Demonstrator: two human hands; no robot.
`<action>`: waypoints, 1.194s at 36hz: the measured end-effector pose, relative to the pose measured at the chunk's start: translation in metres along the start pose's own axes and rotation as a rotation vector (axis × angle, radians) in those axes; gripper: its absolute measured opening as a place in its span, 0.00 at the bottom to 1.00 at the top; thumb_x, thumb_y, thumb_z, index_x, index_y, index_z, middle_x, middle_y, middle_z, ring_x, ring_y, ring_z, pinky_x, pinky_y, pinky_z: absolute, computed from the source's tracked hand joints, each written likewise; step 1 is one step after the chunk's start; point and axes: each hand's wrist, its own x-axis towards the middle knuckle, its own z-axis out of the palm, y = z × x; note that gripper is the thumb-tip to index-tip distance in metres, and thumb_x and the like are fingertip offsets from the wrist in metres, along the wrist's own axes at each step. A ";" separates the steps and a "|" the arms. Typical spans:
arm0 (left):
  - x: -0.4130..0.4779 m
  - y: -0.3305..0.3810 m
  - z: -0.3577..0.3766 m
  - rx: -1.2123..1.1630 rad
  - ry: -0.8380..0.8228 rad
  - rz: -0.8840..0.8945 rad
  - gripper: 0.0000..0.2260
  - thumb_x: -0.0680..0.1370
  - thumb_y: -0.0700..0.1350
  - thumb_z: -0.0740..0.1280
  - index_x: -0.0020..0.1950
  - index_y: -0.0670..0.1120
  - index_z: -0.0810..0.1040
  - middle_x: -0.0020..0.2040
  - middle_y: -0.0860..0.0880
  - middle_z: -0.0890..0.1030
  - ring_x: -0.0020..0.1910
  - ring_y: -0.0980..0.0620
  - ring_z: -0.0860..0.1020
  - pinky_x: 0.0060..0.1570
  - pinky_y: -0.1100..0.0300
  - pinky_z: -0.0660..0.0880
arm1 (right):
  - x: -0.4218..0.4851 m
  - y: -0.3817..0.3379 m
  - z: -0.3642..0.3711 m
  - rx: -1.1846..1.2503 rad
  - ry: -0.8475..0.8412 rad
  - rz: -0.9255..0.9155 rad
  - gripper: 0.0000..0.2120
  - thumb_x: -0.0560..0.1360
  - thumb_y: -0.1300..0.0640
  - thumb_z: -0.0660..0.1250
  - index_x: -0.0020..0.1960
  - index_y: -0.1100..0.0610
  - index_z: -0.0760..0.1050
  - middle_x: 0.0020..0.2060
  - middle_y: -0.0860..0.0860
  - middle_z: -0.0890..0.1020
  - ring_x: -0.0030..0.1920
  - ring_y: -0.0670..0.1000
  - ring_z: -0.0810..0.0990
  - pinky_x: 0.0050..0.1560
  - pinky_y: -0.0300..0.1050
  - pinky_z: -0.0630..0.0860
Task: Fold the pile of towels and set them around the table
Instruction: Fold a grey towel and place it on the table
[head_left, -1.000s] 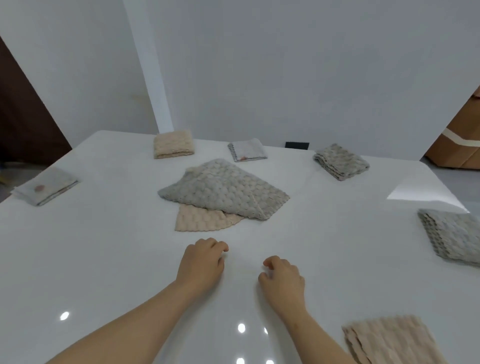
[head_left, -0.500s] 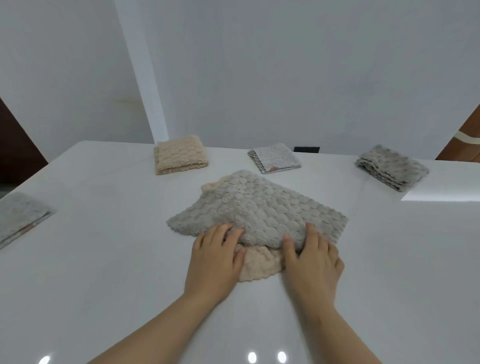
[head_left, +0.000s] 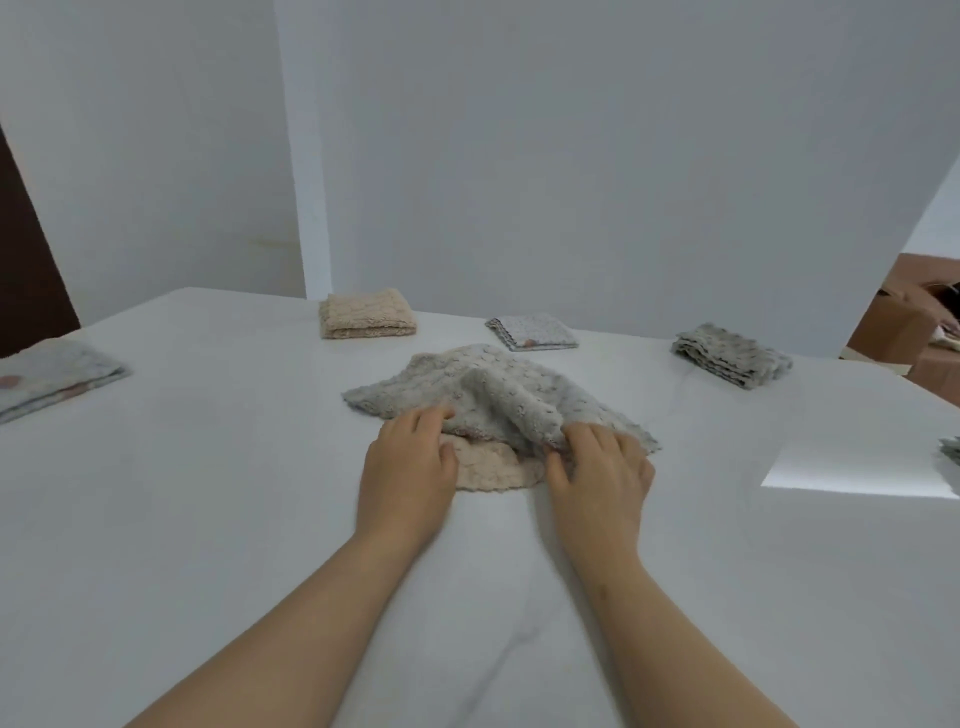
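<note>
Just the one head-cam view here, looking down over a white table (head_left: 208, 519). The main thing is the grey towel (head_left: 498, 395) sitting pretty much dead centre, a nubbly, scale-textured cloth with a wavy edge. It's not flat at all: the middle is bunched up into a soft ridge, while its far and left corners lie spread on the tabletop. Poking out from under its near edge is a beige towel (head_left: 491, 467) with the same bumpy texture, only a rounded bit of it showing between the two hands. The left hand (head_left: 410, 467) has its fingers curled over the near-left edge of the grey towel with the thumb down by the beige one, so it looks like it's pinching that edge. The right hand (head_left: 597, 473) has its fingers dug into the fold on the near-right side, gripping the grey cloth too. It's a bit blurry, so I can't make out exact fingertips. Around the far side of the table there's a folded beige towel (head_left: 366, 313), a folded patterned towel (head_left: 531, 331) just behind the centre pile, and a folded grey towel (head_left: 732, 361) further right. Another pale folded towel (head_left: 52, 376) sits at the left edge. A cardboard box (head_left: 904, 322) is off to the right past the table.
</note>
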 end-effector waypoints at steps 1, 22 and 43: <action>-0.009 0.003 -0.001 0.009 -0.006 0.008 0.17 0.78 0.40 0.59 0.67 0.47 0.69 0.63 0.48 0.73 0.63 0.47 0.68 0.61 0.55 0.65 | -0.006 0.000 -0.002 -0.023 0.036 -0.077 0.05 0.65 0.58 0.63 0.40 0.55 0.77 0.39 0.50 0.82 0.47 0.56 0.73 0.44 0.45 0.57; -0.023 0.017 -0.016 -0.099 0.021 0.202 0.13 0.62 0.36 0.63 0.35 0.53 0.64 0.39 0.55 0.75 0.44 0.51 0.73 0.41 0.65 0.62 | -0.026 0.016 -0.036 0.045 -0.341 -0.182 0.30 0.61 0.48 0.53 0.64 0.39 0.65 0.61 0.33 0.64 0.65 0.43 0.59 0.55 0.35 0.50; -0.050 -0.034 -0.080 -0.329 -0.627 0.131 0.15 0.63 0.50 0.70 0.49 0.60 0.77 0.49 0.58 0.79 0.48 0.63 0.76 0.50 0.66 0.70 | -0.027 -0.005 -0.071 0.214 -0.650 -0.376 0.16 0.64 0.45 0.56 0.51 0.40 0.69 0.32 0.30 0.75 0.37 0.36 0.73 0.40 0.34 0.68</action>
